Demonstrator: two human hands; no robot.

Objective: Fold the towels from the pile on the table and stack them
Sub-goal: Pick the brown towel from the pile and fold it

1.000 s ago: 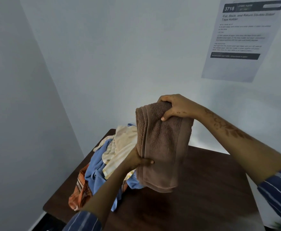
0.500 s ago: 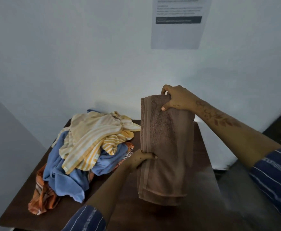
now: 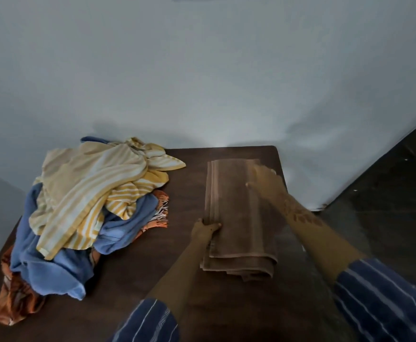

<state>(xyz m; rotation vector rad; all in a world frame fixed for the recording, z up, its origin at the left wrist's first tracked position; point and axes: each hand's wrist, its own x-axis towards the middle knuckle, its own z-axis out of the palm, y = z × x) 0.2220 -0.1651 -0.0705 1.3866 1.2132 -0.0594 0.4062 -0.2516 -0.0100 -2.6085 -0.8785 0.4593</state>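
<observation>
A folded brown towel (image 3: 236, 213) lies flat on the right side of the dark wooden table (image 3: 182, 188). My left hand (image 3: 205, 229) grips its left edge, thumb on top. My right hand (image 3: 266, 178), blurred, lies flat on the towel's far right corner with fingers extended. On the left of the table sits the pile (image 3: 83, 208) of unfolded towels: a yellow-and-white striped one (image 3: 91, 178) on top, a blue one (image 3: 54, 265) under it, an orange one (image 3: 16, 302) at the bottom.
A pale wall stands directly behind the table. The table's right edge runs just beyond the brown towel, with dark floor (image 3: 387, 193) past it. Bare tabletop lies between the pile and the brown towel and in front of them.
The brown towel was held upright in the air; now it lies flat on the table. My right hand has moved from pinching its top to lying flat on it. The view has tilted down.
</observation>
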